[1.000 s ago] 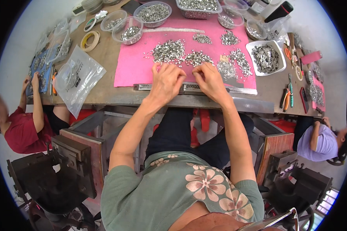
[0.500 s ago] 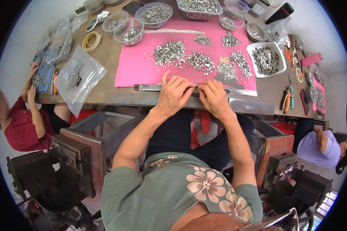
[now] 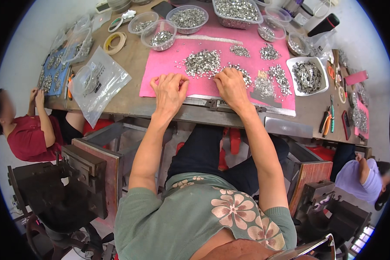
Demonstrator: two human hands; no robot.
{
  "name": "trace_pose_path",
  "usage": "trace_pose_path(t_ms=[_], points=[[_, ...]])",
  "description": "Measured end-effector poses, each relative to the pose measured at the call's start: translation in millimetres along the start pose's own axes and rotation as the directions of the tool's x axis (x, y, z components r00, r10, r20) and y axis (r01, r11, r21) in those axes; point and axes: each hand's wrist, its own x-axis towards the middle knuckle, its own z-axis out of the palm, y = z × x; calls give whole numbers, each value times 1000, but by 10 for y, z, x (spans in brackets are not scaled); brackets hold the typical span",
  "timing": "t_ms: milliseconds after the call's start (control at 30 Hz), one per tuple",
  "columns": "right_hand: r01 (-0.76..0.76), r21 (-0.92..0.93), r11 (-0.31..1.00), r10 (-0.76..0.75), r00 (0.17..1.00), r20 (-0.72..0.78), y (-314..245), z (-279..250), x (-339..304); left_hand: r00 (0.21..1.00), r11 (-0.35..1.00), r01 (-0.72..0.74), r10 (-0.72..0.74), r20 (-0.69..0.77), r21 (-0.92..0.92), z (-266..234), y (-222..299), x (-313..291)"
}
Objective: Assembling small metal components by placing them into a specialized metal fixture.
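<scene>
My left hand [image 3: 170, 93] rests over the front of the pink mat [image 3: 154, 69], fingers curled and thumb drawn in; whatever its fingertips hold is hidden. Farther right, my right hand [image 3: 232, 89] reaches over the mat with its fingertips pinched at the lower right edge of a heap of small silvery metal pieces [image 3: 202, 63]. Anything in that pinch is too small to make out. Below and between my hands, a long narrow metal bar [image 3: 196, 101] lies along the table's front edge, with a dark block [image 3: 212, 104] on it. A smaller heap [image 3: 246, 77] is partly behind my right hand.
Clear tubs [image 3: 187, 18] of metal pieces stand at the back. A white dish [image 3: 310, 76] of darker pieces is right of the mat, near pliers [image 3: 326, 119]. A plastic bag [image 3: 100, 84] and tape roll [image 3: 114, 43] lie left. Two people sit at either side.
My hands have parted from together at the metal bar and moved forward over the mat, the right one to the heap's edge. The dark block now shows. The whole view has shifted slightly.
</scene>
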Motion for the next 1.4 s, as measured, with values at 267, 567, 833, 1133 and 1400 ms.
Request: trace_pose_path(t_ms=[267, 567, 833, 1133, 1400], points=[[-43, 121, 992, 44, 999, -9, 0, -200, -99, 1000, 1000, -10, 9, 23, 20, 33, -26, 14], [-192, 312, 931, 174, 981, 85, -46, -720, -630, 999, 998, -35, 34, 26, 47, -6, -29, 42], [-39, 115, 993, 36, 999, 31, -115, -705, -690, 997, 999, -11, 14, 70, -36, 31, -59, 51], [-61, 176, 982, 61, 998, 5, -37, -418, -258, 997, 998, -3, 8, 78, -55, 28, -80, 60], [-12, -19, 1000, 11, 1000, -7, 10, 48, 1, 998, 999, -37, 36, 50, 28, 42, -61, 34]])
